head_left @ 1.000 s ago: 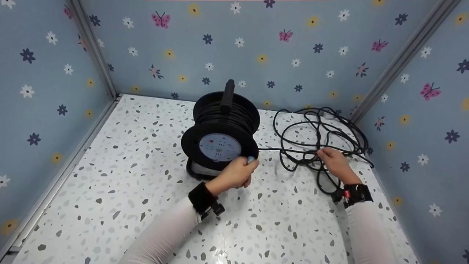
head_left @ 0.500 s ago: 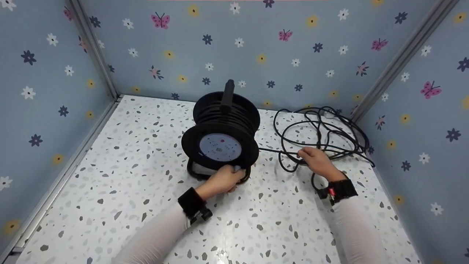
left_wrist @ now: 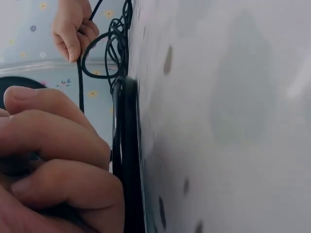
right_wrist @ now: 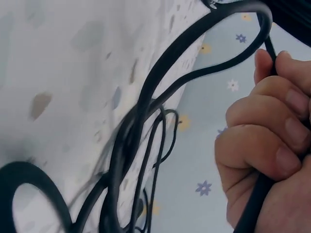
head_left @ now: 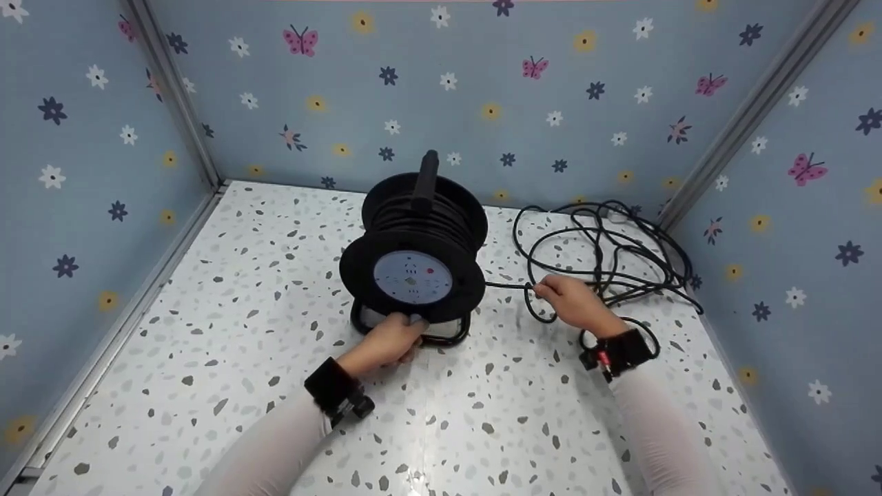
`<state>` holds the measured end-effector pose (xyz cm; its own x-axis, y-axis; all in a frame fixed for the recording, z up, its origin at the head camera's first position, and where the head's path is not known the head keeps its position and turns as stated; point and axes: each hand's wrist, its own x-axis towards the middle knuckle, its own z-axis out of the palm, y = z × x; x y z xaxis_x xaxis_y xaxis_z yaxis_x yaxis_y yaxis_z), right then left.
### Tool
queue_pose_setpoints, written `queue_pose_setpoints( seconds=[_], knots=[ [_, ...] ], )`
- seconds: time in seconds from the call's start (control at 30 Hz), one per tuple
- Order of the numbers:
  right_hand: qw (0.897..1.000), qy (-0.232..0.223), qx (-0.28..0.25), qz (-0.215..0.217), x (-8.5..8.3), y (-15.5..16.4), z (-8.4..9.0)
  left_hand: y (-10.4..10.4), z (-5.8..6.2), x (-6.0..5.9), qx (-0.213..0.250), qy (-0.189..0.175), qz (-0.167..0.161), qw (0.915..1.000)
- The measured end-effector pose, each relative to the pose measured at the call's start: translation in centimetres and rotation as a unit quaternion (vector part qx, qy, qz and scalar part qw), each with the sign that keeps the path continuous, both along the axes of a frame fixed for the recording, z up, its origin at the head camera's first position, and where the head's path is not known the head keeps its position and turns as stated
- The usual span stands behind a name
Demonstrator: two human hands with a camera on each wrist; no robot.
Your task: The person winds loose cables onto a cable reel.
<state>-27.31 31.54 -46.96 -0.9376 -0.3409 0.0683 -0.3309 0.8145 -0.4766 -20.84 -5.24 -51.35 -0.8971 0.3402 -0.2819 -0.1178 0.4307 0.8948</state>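
Observation:
A black cable reel with a pale blue socket face and a top handle stands on the speckled floor. My left hand grips a small pale knob at the bottom of the reel's front disc; its curled fingers show beside the reel's black frame. My right hand holds the black cable just right of the reel, fingers wrapped round the cable. Loose cable loops lie behind it.
Blue flowered walls close in the floor on the left, back and right. The loose cable fills the back right corner. Bare speckled floor lies left of the reel and in front of both hands.
My left hand has swung the knob from the right of the reel's face down to its bottom, turning the disc. My right hand has slid left along the cable toward the reel.

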Motion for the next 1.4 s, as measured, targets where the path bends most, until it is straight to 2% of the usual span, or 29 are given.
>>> queue_pose_setpoints(
  seconds=[0.07,0.27,0.33,0.5,0.6,0.67,0.7,0.8,0.83,0.9,0.93,0.97,1.07,1.13,1.23,1.37,1.4],
  knots=[
    [1.000,-0.005,-0.006,-0.003,0.0,-0.1,0.1,-1.1,-0.1,-0.1,0.006,-0.003,0.003,1.0000],
    [1.000,-0.015,-0.022,-0.003,0.2,0.0,0.3,-4.0,0.2,-0.4,0.006,0.023,0.029,0.9993],
    [0.999,-0.020,-0.032,0.003,0.3,0.2,0.4,-4.7,0.5,-0.5,0.007,0.015,0.035,0.9992],
    [0.993,-0.066,-0.093,-0.012,0.5,1.5,0.4,-6.1,1.3,-0.6,0.016,-0.005,0.058,0.9982],
    [0.986,-0.093,-0.137,-0.018,0.6,2.7,0.1,-6.7,1.8,-0.6,0.025,0.001,0.074,0.9969],
    [0.975,-0.120,-0.188,-0.011,0.6,3.4,-0.3,-7.0,2.0,-0.6,0.041,-0.002,0.082,0.9958],
    [0.965,-0.138,-0.223,-0.004,0.7,3.8,-0.5,-7.1,2.1,-0.6,0.049,-0.003,0.083,0.9953],
    [0.923,-0.189,-0.332,0.035,0.8,4.6,-1.1,-7.5,2.2,-0.5,0.071,-0.011,0.084,0.9938],
    [0.914,-0.201,-0.350,0.048,0.8,4.8,-1.2,-7.6,2.2,-0.5,0.075,-0.014,0.086,0.9934],
    [0.904,-0.210,-0.365,0.070,0.9,5.1,-1.5,-7.8,2.4,-0.4,0.081,-0.016,0.093,0.9922],
    [0.909,-0.206,-0.354,0.079,0.8,5.2,-1.5,-7.9,2.4,-0.4,0.084,-0.014,0.099,0.9915],
    [0.919,-0.197,-0.332,0.083,0.8,5.2,-1.5,-8.1,2.6,-0.4,0.090,-0.014,0.104,0.9904],
    [0.959,-0.136,-0.232,0.090,0.9,5.1,-1.4,-8.4,3.0,-0.4,0.117,-0.020,0.114,0.9864],
    [0.980,-0.074,-0.164,0.089,1.0,5.1,-1.3,-8.4,3.3,-0.4,0.144,-0.033,0.105,0.9834],
    [0.992,0.018,-0.095,0.083,1.1,4.8,-1.0,-8.3,4.3,-0.1,0.189,-0.057,0.084,0.9767],
    [0.993,0.090,-0.027,0.073,1.1,3.7,-0.8,-8.5,5.9,0.3,0.236,-0.073,0.074,0.9663],
    [0.992,0.102,-0.005,0.072,1.0,3.3,-0.7,-8.7,5.8,0.2,0.249,-0.071,0.074,0.9632]
  ],
)
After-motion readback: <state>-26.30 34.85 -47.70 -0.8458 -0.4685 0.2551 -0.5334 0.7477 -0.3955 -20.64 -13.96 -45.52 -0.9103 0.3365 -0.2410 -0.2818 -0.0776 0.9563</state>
